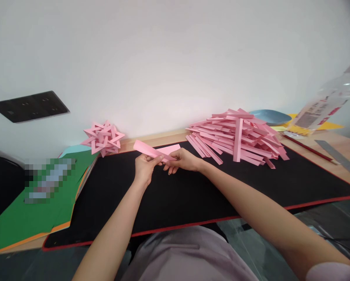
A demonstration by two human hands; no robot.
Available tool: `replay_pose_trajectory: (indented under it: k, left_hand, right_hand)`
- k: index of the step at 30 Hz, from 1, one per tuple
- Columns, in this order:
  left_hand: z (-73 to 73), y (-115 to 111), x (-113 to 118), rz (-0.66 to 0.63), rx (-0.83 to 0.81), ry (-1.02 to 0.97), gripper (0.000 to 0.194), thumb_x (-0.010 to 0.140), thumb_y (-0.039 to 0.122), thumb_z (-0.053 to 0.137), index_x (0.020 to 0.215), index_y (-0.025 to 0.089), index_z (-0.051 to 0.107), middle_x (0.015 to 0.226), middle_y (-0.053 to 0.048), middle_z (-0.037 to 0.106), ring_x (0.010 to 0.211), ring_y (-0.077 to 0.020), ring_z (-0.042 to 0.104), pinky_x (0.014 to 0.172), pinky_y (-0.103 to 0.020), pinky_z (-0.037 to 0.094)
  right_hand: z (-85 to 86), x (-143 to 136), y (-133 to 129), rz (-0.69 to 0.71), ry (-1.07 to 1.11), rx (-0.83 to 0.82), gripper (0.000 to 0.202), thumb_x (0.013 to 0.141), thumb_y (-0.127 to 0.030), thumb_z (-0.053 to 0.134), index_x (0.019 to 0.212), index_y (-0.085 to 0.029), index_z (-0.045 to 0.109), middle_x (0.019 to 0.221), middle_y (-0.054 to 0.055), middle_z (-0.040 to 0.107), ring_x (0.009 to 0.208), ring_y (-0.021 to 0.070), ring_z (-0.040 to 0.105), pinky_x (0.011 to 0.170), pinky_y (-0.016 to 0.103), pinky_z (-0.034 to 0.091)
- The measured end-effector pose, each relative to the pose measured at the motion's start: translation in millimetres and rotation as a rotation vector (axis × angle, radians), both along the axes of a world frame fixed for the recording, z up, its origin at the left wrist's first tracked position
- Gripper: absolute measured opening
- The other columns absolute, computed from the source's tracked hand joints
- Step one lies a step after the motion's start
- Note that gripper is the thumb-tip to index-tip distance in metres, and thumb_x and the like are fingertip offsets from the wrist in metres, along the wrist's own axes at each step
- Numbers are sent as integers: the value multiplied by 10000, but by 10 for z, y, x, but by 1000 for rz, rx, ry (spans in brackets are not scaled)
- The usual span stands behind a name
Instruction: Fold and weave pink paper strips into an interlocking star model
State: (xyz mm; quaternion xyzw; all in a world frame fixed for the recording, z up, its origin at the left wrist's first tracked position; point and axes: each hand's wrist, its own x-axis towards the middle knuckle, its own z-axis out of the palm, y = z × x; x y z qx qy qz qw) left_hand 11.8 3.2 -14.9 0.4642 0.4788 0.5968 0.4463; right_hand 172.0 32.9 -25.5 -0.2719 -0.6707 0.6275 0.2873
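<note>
Between my two hands is a pink paper strip (147,149), raised above the black mat and slanting down to the right. My left hand (145,168) pinches it near the middle, thumb on top. At its right end, my right hand (186,159) closes its thumb and fingers on the same strip. Behind the hands lies another flat pink paper piece (170,148), partly hidden by them. A heap of folded pink paper strips (230,134) is piled to the right of my hands. To the left stands a pink star-shaped paper model (103,137) made of interlocked strips.
The black mat (181,199) with red edging covers much of the wooden desk. Green paper sheets (52,210) are stacked at left. On the right are a blue dish (271,116), a clear plastic bottle (324,103), a pencil (309,150) and a metal ruler (338,158).
</note>
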Motion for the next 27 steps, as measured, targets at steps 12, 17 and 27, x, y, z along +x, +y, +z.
replay_pose_trajectory:
  k: [12, 17, 27]
  left_hand:
    - [8, 3, 12, 14, 23, -6, 264, 451, 212, 798, 614, 99, 624, 525, -7, 607, 460, -95, 518, 511, -235, 423]
    - [1, 5, 6, 17, 25, -5, 262, 448, 211, 796, 613, 102, 625, 534, -10, 610, 460, -96, 513, 510, -240, 423]
    - [-28, 0, 10, 7, 15, 36, 234, 447, 205, 795, 582, 99, 637, 525, -31, 617, 478, -123, 542, 521, -253, 441]
  right_hand:
    - [0, -5, 4, -7, -4, -1, 374, 712, -393, 654, 847, -50, 587, 807, 130, 688, 621, 145, 666, 578, 251, 552]
    - [8, -2, -3, -6, -11, 16, 389, 717, -409, 641, 858, -50, 591, 804, 126, 688, 614, 137, 663, 575, 243, 549]
    - [22, -25, -34, -41, -66, 54, 349, 736, -411, 620, 795, -69, 579, 699, 90, 679, 562, 123, 644, 536, 227, 533]
